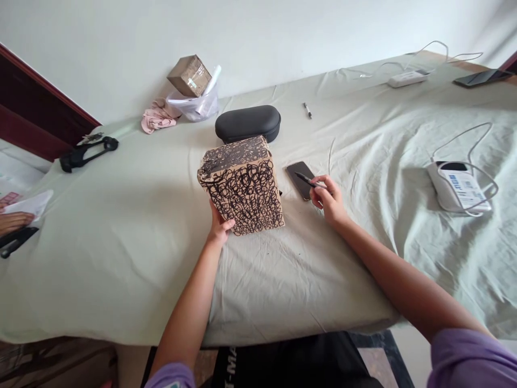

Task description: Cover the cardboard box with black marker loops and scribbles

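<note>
A cardboard box (250, 194) covered in black looping scribbles stands tilted over the cloth. My left hand (220, 223) grips its lower left corner, thumb on the front face and the other fingers partly hidden behind. To the right of the box, my right hand (328, 199) is closed around a black pen (309, 180), whose dark tip points left toward the box without touching it. Beneath the pen a dark smartphone (298, 175) lies flat. Directly behind the box sits a black oval hard case (248, 123).
Light green cloth (121, 258) covers the surface. Toward the back are a second pen (307, 110), a small brown box (189, 75) on a plastic bag, and pink cloth (159, 116). A white device (460, 186) with a cable is at right. Another person's hand (16, 221) holds paper at left.
</note>
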Tool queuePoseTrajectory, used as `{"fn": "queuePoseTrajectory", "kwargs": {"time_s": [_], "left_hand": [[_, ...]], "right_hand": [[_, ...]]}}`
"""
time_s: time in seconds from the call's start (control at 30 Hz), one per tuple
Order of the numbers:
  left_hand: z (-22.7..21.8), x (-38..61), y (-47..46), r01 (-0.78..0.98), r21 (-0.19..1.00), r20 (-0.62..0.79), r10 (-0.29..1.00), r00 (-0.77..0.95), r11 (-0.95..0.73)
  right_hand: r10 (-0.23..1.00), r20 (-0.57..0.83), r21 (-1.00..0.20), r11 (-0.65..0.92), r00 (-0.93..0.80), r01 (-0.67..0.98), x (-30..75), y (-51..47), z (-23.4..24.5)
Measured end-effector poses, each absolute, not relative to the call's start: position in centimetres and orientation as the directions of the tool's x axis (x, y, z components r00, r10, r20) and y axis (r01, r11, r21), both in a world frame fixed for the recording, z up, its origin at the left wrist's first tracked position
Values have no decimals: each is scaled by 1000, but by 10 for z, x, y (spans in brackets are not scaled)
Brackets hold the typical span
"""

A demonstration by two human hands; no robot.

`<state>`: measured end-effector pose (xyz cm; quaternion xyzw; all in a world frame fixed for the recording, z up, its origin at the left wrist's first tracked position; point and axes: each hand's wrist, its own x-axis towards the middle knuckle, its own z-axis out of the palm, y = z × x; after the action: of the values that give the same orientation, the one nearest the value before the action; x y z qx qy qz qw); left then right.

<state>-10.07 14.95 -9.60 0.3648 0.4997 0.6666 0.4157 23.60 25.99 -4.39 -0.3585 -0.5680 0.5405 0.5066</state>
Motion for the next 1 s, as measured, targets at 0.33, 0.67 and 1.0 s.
{"fn": "queuePoseTrajectory", "kwargs": {"time_s": [0.33, 0.67, 1.0], "left_hand": [[-89, -100, 144, -110, 985, 94, 943, -318, -135], [-83, -98, 144, -139, 980, 90, 937, -337, -144], [-83, -98, 147, -195, 969, 76, 936, -344, -151]], "right_hand": [[690, 293, -575, 680, -662, 455, 237, 250, -44], [704, 273, -477, 691, -656, 543, 239, 248, -43], [687, 110, -334, 706, -718, 624, 223, 250, -46]]}}
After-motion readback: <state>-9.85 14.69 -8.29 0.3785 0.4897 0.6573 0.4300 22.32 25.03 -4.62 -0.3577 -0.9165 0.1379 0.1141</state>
